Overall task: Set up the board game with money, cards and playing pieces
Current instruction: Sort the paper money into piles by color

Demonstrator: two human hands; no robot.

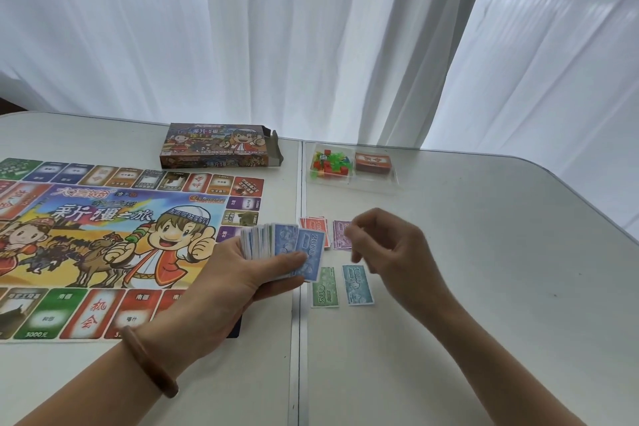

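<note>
From the head camera, the left hand [242,273] is closed around a thick fanned stack of play money [276,247], thumb pressed across the top note, a blue one printed 2000; the notes beneath show mixed blue, green and white edges. A brown bangle [148,361] circles that wrist. The right hand [387,245] hovers just right of the stack, fingers curled loosely inward and blurred; whether anything is pinched between them cannot be told. Under and around the right hand, sorted notes lie flat on the white table [484,287]: a red pile [313,222] just beyond the left hand's fingertips, a purple pile [340,235] partly hidden behind the right hand's fingers, a green note marked 500 [325,287] and a teal note marked 1000 [358,284] side by side, below and between the two hands. To the left of the left hand, and partly under it, the game board [103,245] lies open and flat, with a cartoon boy in a patterned cap, camels on sand, and a border of coloured property squares. Well beyond the left hand stands the game box [214,146], printed with the same cartoon art, its right end flap open. Beyond the right hand sits a clear plastic tray [352,180] with two compartments: the left holds small red, green and yellow playing pieces [328,164] with a white die among them, the right a stack of red-backed cards [373,162]. White curtains [311,38] hang behind the table
</note>
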